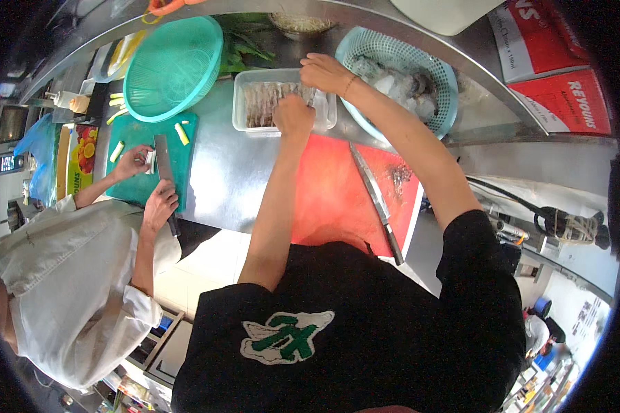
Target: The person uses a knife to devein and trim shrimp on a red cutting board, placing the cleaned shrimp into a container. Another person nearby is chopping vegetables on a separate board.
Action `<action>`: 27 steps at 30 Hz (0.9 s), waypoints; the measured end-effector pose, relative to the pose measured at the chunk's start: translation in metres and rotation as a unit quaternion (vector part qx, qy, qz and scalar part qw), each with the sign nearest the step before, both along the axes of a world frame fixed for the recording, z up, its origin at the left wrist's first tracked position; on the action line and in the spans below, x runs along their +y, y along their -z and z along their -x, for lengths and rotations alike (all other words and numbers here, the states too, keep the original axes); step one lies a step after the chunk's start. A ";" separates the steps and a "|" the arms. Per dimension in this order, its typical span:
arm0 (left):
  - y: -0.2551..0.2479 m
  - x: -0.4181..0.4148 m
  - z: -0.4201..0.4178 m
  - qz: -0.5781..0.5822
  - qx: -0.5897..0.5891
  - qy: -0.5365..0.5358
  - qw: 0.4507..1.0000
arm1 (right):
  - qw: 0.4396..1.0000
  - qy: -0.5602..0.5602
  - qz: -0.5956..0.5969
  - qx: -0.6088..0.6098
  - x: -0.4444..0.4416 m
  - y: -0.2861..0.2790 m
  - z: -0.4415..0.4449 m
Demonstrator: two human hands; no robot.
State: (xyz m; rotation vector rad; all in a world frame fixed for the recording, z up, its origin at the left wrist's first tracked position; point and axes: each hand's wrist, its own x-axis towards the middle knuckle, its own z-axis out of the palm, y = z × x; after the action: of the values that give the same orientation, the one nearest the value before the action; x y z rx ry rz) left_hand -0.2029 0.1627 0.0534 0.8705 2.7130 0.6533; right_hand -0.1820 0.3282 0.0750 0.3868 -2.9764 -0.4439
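A clear plastic container [241,122] holds a row of what look like peeled shrimp [261,103], laid side by side. My left hand [293,116] is inside it, over the shrimp, its fingers curled and their tips hidden. Above the container's far right part is my right hand [324,73], fingers bent down; whether it pinches anything is not visible. To the right, a light blue colander [447,85] contains ice and whole shrimp [423,85]. Before me lies a red cutting board [330,191], with a long knife [374,196] resting on it and dark scraps [399,178] at its right.
At left, a co-worker in white [77,289] holds a cleaver [164,160] and a pale stalk piece over a green cutting board [129,180]. A turquoise basket [173,67] stands behind that board. A metal shelf edge [475,62] with red boxes [563,103] overhangs the right.
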 end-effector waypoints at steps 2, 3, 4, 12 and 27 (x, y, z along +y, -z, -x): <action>0.013 0.000 -0.002 0.019 0.006 0.005 1.000 | 1.000 0.016 0.014 -0.010 -0.006 0.015 0.008; 0.015 -0.001 -0.002 0.026 0.009 0.009 1.000 | 0.999 0.022 0.021 -0.014 -0.009 0.018 0.012; 0.017 -0.002 -0.003 0.034 0.012 0.014 0.999 | 0.998 0.029 0.055 -0.016 -0.012 0.021 0.013; 0.024 0.008 -0.007 0.097 0.017 -0.008 0.995 | 0.968 0.118 0.216 0.036 -0.033 0.026 -0.005; -0.023 -0.105 -0.060 -0.249 0.025 0.109 0.962 | 0.834 0.537 0.011 0.125 0.111 0.014 -0.190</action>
State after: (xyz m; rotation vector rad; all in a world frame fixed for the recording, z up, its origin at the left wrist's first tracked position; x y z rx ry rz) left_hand -0.1428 0.0578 0.0760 1.2855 2.4713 1.3059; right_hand 0.0081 0.4395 0.0615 -1.3053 -2.6168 -0.4646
